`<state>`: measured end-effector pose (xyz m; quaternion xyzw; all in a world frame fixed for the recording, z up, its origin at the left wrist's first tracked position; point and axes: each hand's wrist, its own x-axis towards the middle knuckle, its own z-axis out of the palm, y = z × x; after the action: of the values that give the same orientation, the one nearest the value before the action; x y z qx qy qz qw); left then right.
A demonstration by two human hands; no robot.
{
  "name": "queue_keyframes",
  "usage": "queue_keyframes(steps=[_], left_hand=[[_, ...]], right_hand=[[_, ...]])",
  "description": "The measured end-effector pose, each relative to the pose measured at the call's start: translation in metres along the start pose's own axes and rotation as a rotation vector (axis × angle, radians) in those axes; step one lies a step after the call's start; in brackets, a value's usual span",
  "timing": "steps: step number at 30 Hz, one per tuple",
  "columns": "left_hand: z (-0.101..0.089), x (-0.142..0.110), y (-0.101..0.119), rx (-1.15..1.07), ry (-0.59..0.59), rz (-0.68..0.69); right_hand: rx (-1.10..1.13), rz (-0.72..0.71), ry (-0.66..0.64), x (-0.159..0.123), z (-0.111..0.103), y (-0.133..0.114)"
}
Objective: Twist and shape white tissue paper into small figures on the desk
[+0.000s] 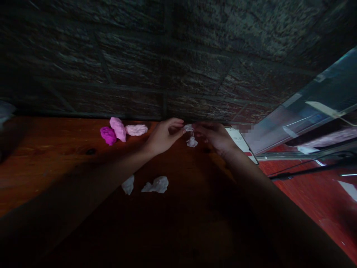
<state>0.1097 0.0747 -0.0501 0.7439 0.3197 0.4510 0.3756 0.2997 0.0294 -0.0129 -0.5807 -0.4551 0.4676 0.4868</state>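
A small piece of white modelling clay (192, 142) hangs by a thin strand from a white bit between the fingertips of my two hands. My left hand (167, 134) pinches the left end with thumb and fingers. From the other side, my right hand (213, 136) closes on it, its fingertips dark and partly hidden. Nearer to me on the wooden table (173, 230) lie another white clay lump (160, 184) and a white piece (128, 185), the latter partly behind my left forearm.
Left of my hands lie a magenta clay lump (108, 136), a pink lump (118, 129) and a paler pink lump (136, 130), close together. A phone (242, 143) lies by my right wrist. A dark brick wall (139, 67) rises behind the table; red floor (309, 178) shows at right.
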Motion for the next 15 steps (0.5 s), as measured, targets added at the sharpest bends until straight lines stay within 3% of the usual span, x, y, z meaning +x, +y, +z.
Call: queue_keyframes(steps=[4,10,15], left_hand=[[-0.0022,-0.0026,0.0054,0.027,0.0,0.043],[-0.0029,-0.003,0.0076,-0.018,-0.028,0.068],[-0.0024,-0.0023,0.008,-0.005,0.027,0.013]], right_hand=[[-0.114,-0.039,-0.108,0.0036,0.0058,-0.0047],[-0.053,-0.054,-0.124,0.0068,0.006,-0.0038],[0.024,-0.079,-0.131,0.0099,0.0062,-0.0035]])
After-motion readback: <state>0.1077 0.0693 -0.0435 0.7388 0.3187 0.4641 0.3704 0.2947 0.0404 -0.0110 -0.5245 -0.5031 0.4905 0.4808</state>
